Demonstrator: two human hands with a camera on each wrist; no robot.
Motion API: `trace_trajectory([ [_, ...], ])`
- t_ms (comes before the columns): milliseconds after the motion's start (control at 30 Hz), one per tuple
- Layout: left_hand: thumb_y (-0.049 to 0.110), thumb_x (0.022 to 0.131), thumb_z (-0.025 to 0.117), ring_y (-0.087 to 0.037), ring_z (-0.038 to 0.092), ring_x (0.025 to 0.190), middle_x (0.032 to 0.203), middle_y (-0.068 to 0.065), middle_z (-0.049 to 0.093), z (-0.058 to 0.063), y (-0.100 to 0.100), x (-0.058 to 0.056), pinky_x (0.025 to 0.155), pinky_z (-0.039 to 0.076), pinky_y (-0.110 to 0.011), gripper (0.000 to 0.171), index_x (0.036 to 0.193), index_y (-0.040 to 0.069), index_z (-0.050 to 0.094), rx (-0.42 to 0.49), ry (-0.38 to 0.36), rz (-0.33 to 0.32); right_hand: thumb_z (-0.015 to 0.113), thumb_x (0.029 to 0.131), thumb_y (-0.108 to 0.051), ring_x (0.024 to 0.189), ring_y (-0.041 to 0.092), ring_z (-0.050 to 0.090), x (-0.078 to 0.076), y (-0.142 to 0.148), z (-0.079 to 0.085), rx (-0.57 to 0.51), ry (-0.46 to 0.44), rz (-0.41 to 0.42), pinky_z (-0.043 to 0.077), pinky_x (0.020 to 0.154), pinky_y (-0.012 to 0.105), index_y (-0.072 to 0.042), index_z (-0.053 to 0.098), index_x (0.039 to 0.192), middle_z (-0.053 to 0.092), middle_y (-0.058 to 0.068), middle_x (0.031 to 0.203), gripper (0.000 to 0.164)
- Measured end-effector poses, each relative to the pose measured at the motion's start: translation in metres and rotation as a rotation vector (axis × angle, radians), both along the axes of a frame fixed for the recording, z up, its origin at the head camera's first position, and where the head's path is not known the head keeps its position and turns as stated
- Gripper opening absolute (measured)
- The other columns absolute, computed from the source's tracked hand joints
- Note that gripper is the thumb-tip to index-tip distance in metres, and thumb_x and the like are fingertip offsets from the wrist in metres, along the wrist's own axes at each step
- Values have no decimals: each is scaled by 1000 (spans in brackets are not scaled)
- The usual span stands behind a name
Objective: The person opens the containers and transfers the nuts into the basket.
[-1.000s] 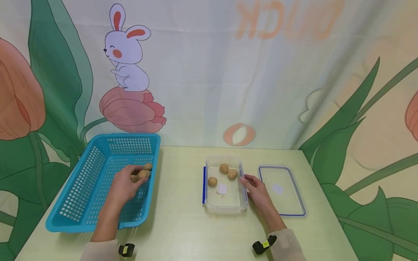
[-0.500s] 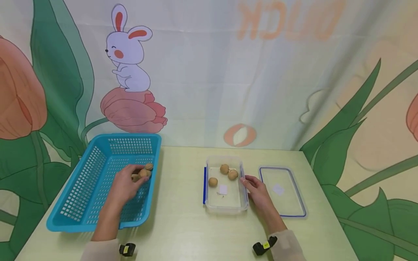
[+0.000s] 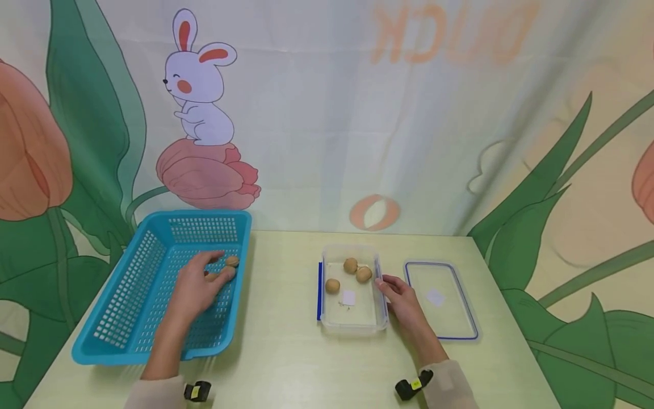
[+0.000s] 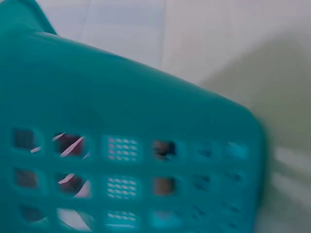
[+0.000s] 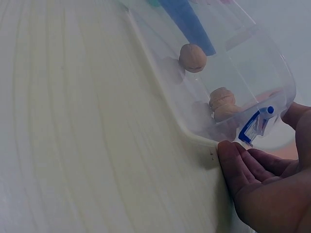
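My left hand (image 3: 196, 287) is inside the blue basket (image 3: 153, 301), its thumb and forefinger spread apart. A walnut (image 3: 232, 261) lies beyond the thumb by the basket's right wall, and part of another walnut (image 3: 211, 276) shows between the fingers. The basket's side fills most of the left wrist view and hides that hand. With thumb and fingers my right hand (image 3: 403, 298) grips the right side of a clear plastic food container (image 3: 357, 326). Inside it are three walnuts: one walnut (image 3: 332, 286) at the left, and a pair, including a walnut (image 3: 364, 274), toward the back.
The container's lid (image 3: 452, 329), clear with a blue seal, lies on the table (image 3: 286, 363) to the right. A blue latch (image 3: 319, 291) hangs on the container's left side. Behind the table hangs a printed curtain (image 3: 306, 130) with a rabbit and tulips.
The left hand's thumb and forefinger have spread apart, and the walnut that was between them no longer shows there. The right hand and the container have stayed in place.
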State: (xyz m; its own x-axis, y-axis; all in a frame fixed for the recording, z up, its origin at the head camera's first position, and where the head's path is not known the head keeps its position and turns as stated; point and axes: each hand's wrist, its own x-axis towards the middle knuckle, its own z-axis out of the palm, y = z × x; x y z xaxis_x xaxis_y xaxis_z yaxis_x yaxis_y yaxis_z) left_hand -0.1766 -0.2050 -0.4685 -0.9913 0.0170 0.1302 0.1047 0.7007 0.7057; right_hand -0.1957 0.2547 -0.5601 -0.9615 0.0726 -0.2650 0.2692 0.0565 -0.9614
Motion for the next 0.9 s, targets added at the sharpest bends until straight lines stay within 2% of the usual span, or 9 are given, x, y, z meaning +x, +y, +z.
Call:
trace_trajectory([
  [133, 25, 102, 73, -47, 56, 131, 145, -25, 57, 19, 17, 2, 104, 50, -66, 56, 148, -2, 56, -19, 88, -18, 70, 104, -37, 137, 30, 52, 0, 0, 0, 2, 3, -2, 42, 117, 55, -2, 54, 148, 57, 20, 148, 58],
  [267, 19, 99, 78, -43, 55, 135, 143, -23, 59, 37, 46, 3, 105, 51, -62, 54, 145, -3, 59, -24, 174, -67, 70, 104, -38, 139, 31, 51, 0, -1, 0, 4, 1, 2, 40, 119, 56, -2, 53, 149, 56, 20, 149, 59],
  [433, 22, 96, 82, -36, 61, 129, 139, -15, 63, 46, 89, 2, 103, 55, -53, 55, 143, 2, 62, -32, 219, -147, 69, 105, -36, 139, 32, 51, 0, -2, 1, 0, -2, -7, 42, 117, 55, -1, 53, 149, 56, 21, 148, 58],
  [600, 24, 96, 82, -31, 62, 130, 139, -11, 63, 40, 127, -3, 107, 54, -47, 55, 144, 5, 62, -67, 158, -229, 69, 105, -37, 137, 30, 52, 1, -3, 2, -5, 0, -3, 44, 116, 53, -2, 53, 149, 57, 20, 148, 59],
  [733, 24, 95, 83, -29, 60, 132, 140, -9, 63, 28, 151, -10, 110, 52, -45, 57, 144, 6, 62, -101, 112, -281, 68, 105, -38, 138, 31, 52, 1, -3, 2, 2, 2, 0, 43, 117, 54, -1, 53, 150, 56, 21, 149, 59],
  [900, 21, 94, 84, -29, 58, 133, 140, -10, 61, 11, 173, -20, 111, 51, -45, 58, 145, 5, 60, -126, 89, -348, 68, 105, -37, 137, 30, 53, 1, -2, 2, 2, 0, -7, 44, 116, 53, -2, 53, 149, 57, 20, 147, 58],
])
